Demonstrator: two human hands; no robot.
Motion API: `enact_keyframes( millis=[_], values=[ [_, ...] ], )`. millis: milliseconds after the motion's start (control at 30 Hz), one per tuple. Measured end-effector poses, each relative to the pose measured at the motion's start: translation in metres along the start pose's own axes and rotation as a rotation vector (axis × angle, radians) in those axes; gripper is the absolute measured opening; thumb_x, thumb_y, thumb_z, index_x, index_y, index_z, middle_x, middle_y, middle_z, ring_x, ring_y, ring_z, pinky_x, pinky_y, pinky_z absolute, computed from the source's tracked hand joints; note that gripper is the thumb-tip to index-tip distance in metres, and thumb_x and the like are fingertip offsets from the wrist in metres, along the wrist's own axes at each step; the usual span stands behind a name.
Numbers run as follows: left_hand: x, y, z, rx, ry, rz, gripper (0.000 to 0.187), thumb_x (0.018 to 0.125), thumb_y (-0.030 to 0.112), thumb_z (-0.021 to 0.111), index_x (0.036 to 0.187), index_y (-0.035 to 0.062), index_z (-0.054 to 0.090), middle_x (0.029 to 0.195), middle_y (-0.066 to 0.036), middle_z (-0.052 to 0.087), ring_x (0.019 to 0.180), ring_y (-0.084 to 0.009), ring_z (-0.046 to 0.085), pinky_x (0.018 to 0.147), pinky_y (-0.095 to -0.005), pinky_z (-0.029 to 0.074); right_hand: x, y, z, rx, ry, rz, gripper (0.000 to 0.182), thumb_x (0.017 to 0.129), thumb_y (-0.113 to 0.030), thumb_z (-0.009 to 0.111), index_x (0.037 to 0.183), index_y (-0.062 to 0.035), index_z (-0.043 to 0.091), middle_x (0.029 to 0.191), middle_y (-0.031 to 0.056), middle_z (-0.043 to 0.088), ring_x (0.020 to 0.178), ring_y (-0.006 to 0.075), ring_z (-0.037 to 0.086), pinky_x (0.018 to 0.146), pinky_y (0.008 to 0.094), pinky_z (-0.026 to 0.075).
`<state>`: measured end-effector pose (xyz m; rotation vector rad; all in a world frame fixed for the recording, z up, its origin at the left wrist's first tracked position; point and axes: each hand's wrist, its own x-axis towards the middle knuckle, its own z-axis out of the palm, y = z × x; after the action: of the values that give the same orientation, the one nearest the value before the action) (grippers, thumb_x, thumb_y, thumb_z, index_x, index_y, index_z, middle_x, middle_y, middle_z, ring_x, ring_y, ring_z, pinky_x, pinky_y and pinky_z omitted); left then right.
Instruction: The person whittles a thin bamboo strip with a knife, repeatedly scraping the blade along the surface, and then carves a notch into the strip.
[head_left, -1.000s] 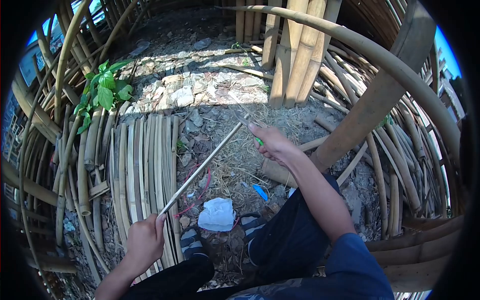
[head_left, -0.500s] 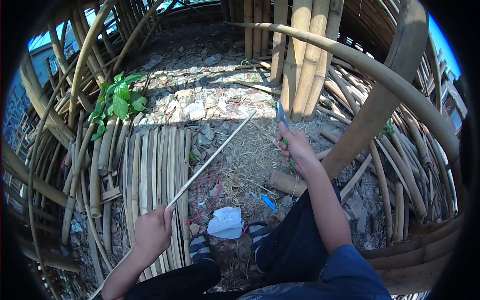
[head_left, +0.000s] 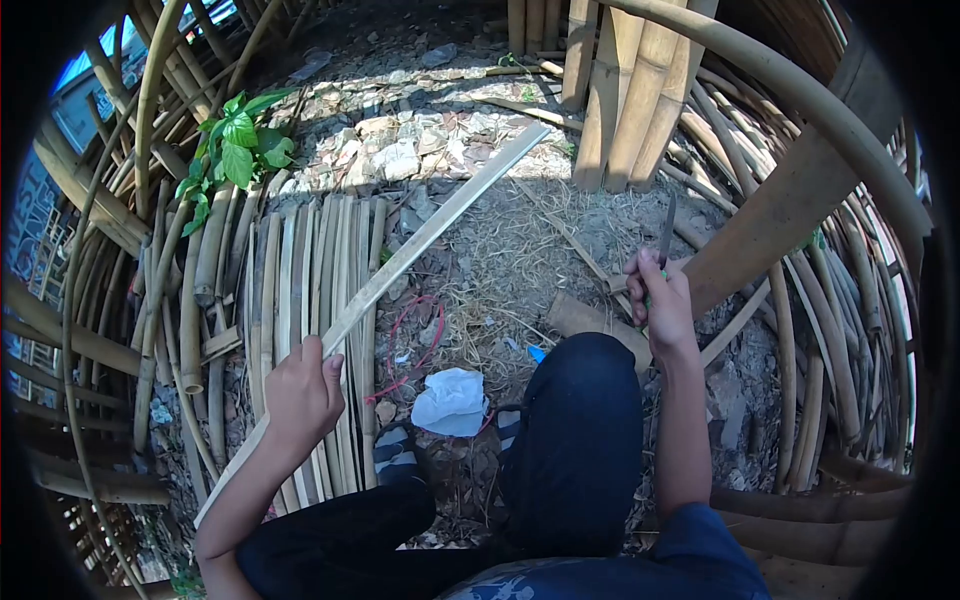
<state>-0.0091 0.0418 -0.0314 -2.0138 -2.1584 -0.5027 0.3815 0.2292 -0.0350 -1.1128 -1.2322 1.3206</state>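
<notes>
My left hand (head_left: 303, 393) is closed around a long, flat bamboo strip (head_left: 430, 235), which slants up and away to the right; its lower end passes under my forearm. In my right hand (head_left: 665, 300) is a knife (head_left: 669, 225), its narrow blade pointing up and a bit of green handle showing between the fingers. The knife is well apart from the strip, to its right. Beneath my left hand lies a row of split bamboo strips (head_left: 300, 260) side by side on the ground.
A crumpled white sheet (head_left: 449, 402) lies by my feet, with a pink string (head_left: 392, 350) beside it. Upright bamboo poles (head_left: 640, 100) stand ahead, and a thick slanted bamboo piece (head_left: 780, 225) rises at right. A leafy plant (head_left: 238, 140) grows at left.
The bamboo strip has turned so its broad face shows, and its far end has risen to the right. My right hand with the knife has moved right, away from the strip.
</notes>
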Motion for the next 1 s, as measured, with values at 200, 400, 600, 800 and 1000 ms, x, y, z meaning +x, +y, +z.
enact_keyframes(
  millis=[200,400,600,800,1000],
  values=[
    [0.01,0.018,0.028,0.075,-0.018,0.105,0.024,0.094,0.026,0.059,0.085,0.0044,0.052,0.07,-0.015,0.056,0.059,-0.0346,0.06,0.051,-0.0464,0.047,0.028,0.051,0.053,0.229,-0.214,0.023,0.029,0.098,-0.027,0.066,0.11,-0.001,0.06,0.069,-0.0016,0.053,0.043,0.0003,0.038,0.037,0.0184,0.027],
    [0.013,0.032,0.039,0.059,-0.1,0.088,0.025,0.092,0.026,0.063,0.087,0.0035,0.055,0.069,-0.014,0.057,0.061,-0.0339,0.059,0.054,-0.0448,0.046,0.038,0.105,0.1,0.642,-0.23,0.13,0.019,0.099,-0.023,0.063,0.099,-0.0074,0.052,0.072,0.0006,0.055,0.037,0.0053,0.034,0.035,0.0226,0.027],
    [0.018,0.029,0.036,-0.079,-0.171,0.036,0.032,0.092,0.033,0.065,0.087,0.003,0.056,0.069,-0.015,0.058,0.059,-0.0328,0.061,0.054,-0.0437,0.046,0.038,0.113,0.111,0.546,-0.059,0.129,0.017,0.099,-0.018,0.061,0.088,-0.0092,0.053,0.069,0.0023,0.054,0.037,0.0072,0.034,0.035,0.0239,0.026],
    [0.027,0.011,0.033,-0.864,-0.963,-0.347,0.055,0.102,0.051,0.048,0.1,-0.002,0.062,0.062,-0.004,0.054,0.059,-0.0168,0.055,0.058,-0.0349,0.045,0.028,0.119,0.103,0.57,-0.078,0.133,0.018,0.099,-0.019,0.06,0.087,-0.0086,0.054,0.061,0.0013,0.049,0.038,0.0076,0.035,0.038,0.0248,0.028],
    [0.017,0.004,0.047,-1.446,-1.22,-0.426,0.054,0.105,0.054,0.037,0.094,0.0048,0.056,0.066,0.002,0.045,0.059,-0.0088,0.042,0.058,-0.0267,0.038,0.028,0.105,0.095,0.673,-0.212,0.082,0.013,0.101,-0.019,0.058,0.092,-0.0114,0.052,0.062,-0.0011,0.047,0.04,0.008,0.035,0.04,0.0252,0.028]
  ],
)
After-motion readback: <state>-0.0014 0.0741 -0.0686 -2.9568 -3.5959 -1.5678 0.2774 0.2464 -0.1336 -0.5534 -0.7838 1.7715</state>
